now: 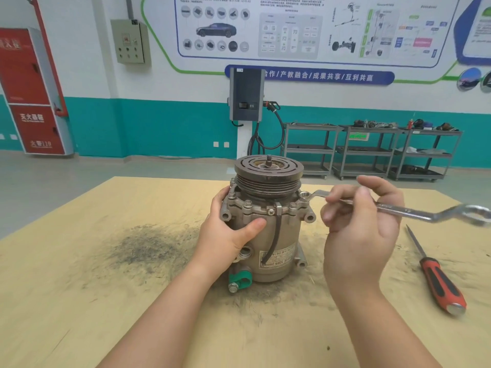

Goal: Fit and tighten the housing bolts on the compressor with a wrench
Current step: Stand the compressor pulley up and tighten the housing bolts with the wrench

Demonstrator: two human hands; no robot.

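A dark smear of grime (148, 248) stains the wooden table (79, 301) at the left. Just right of it, the left hand (228, 232) grips the compressor (268, 227), fingers wrapped round its far left side at the flange and thumb pressed flat across the near face of the body. The compressor stands upright near the table's middle, its grooved pulley (268, 171) on top and a green clip (240, 281) at its near left foot. Housing bolts (247, 204) stand in a ring around the flange below the pulley. Right of the compressor, the right hand (364, 224) holds the wrench (398, 208), its fingers curled loosely round the shank with the thumb on top. The wrench's ring end (305, 195) sits over a bolt on the flange's right side, while its other end reaches out to the right. Nearer on the right, a red-handled screwdriver (438, 277) lies on the table.
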